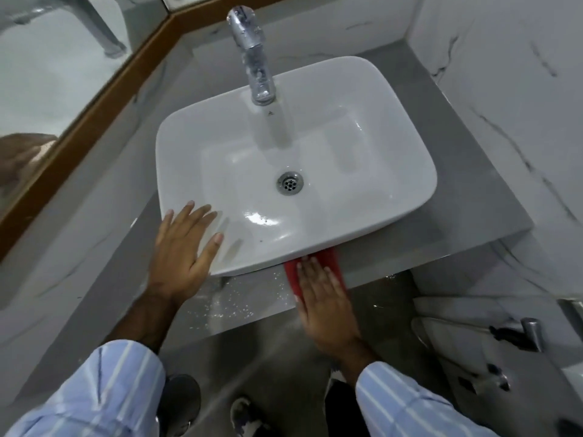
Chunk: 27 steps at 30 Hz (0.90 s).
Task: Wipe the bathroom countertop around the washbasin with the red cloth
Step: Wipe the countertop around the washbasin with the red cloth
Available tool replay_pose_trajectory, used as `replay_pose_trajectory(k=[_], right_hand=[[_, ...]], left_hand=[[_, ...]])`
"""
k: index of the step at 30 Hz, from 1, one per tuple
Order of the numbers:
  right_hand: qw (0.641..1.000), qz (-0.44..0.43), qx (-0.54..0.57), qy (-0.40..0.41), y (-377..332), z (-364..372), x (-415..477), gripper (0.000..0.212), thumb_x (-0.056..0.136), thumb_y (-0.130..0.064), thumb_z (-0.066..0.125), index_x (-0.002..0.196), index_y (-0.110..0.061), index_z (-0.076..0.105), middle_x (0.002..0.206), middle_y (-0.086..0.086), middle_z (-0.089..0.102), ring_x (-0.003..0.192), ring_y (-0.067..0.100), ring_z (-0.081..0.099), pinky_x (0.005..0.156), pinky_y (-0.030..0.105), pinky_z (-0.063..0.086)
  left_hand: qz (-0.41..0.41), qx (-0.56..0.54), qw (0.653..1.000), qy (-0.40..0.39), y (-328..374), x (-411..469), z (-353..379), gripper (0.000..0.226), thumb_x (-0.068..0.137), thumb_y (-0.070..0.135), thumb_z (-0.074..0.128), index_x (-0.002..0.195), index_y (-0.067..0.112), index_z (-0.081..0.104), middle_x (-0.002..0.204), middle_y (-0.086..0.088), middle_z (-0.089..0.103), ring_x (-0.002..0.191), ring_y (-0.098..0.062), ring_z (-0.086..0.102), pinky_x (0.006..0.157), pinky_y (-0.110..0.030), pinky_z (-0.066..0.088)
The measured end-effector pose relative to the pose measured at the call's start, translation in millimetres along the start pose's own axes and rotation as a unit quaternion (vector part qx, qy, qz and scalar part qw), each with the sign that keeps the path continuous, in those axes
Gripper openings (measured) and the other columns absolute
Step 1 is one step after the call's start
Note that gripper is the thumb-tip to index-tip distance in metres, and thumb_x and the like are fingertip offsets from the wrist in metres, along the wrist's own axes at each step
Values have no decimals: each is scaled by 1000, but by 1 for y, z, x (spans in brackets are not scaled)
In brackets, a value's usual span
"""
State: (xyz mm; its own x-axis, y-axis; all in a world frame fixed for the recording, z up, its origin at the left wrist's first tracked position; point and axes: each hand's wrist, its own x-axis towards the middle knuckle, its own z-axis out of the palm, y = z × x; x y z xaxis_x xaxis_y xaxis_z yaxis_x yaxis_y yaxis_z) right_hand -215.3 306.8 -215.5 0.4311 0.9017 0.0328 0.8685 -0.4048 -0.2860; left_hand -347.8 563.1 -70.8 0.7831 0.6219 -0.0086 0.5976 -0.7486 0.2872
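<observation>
Washbasin (pixel 362 146), one, red cloth (pixel 328 258), one, under flat right hand (pixel 328 298), left hand (pixel 183 247) on rim

We're in a bathroom, no question: a white rectangular countertop washbasin (pixel 296 165) sits on a grey stone countertop (pixel 467 234), with a tall chrome tap (pixel 252 58) rising behind it and a metal drain (pixel 290 183) in the bowl. White marble-look wall tiles (pixel 511 99) close in on the right, a wood-framed mirror (pixel 63 58) on the left (reflecting more tile), and a toilet cistern (pixel 467 335) sits low right.
</observation>
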Motion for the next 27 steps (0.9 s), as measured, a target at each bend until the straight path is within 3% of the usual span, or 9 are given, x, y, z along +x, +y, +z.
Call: replay_pose_trajectory(k=[2,6,9,12,14,18,21,23,27], right_hand=[[1000,0,-14,-9,14,-6,1,69,106,-46,41,163,-8,27,172,13,23,160,29,23,129,49,23],[983,175,-24,57,55,-21,-1,68,106,-39,39,161,-1,28,170,20,26,159,34,25,127,55,25],[966,237,-30,101,33,-14,5,61,106,-29,44,158,3,35,166,24,34,155,38,33,124,58,31],[982,155,-17,102,-29,8,14,60,104,-27,53,155,3,41,163,24,41,153,39,38,123,57,33],[996,76,5,41,-71,21,15,60,106,-34,45,157,-2,39,165,19,40,155,35,35,123,56,34],[998,-49,-6,-42,-74,19,19,67,106,-47,36,163,-12,29,169,11,33,157,29,32,124,54,34],[999,35,-15,-3,-31,6,10,67,105,-44,43,161,-10,34,169,14,33,157,32,31,128,53,27],[995,103,-14,5,-18,-1,9,66,107,-44,35,163,-10,28,171,12,28,160,28,22,131,50,18],[997,75,-17,-10,-57,13,16,65,106,-41,32,163,-9,28,170,10,28,160,26,22,131,46,14]], left_hand=[[33,4,999,-20,-19,-2,-5,67,106,53,28,151,13,56,162,-5,51,161,-23,29,135,-51,12],[-3,-27,1000,5,-46,-5,-9,59,109,40,28,157,12,48,171,-5,36,165,-23,15,136,-50,6],[-25,-74,997,15,-40,-4,-4,59,109,37,29,163,12,38,176,-3,23,166,-22,5,136,-50,6],[-42,-96,994,13,-39,-5,-2,65,109,42,26,168,16,21,179,0,10,166,-20,-2,136,-48,3],[-43,-101,994,4,-42,-5,-3,68,108,47,24,169,18,16,180,2,5,166,-17,-4,136,-51,5],[-32,-119,992,-24,-52,-4,-2,75,106,55,24,170,19,11,180,5,0,166,-14,-8,134,-51,9],[-28,-124,991,-37,-57,-2,-1,77,107,58,27,170,20,7,180,4,-4,166,-16,-9,132,-49,7],[-27,-141,989,-41,-58,-4,-3,83,103,64,23,170,19,5,180,3,-4,166,-17,-8,134,-54,8],[-67,-195,978,38,-68,-54,3,82,103,69,24,170,23,14,179,6,7,162,-5,-2,131,-41,10]])
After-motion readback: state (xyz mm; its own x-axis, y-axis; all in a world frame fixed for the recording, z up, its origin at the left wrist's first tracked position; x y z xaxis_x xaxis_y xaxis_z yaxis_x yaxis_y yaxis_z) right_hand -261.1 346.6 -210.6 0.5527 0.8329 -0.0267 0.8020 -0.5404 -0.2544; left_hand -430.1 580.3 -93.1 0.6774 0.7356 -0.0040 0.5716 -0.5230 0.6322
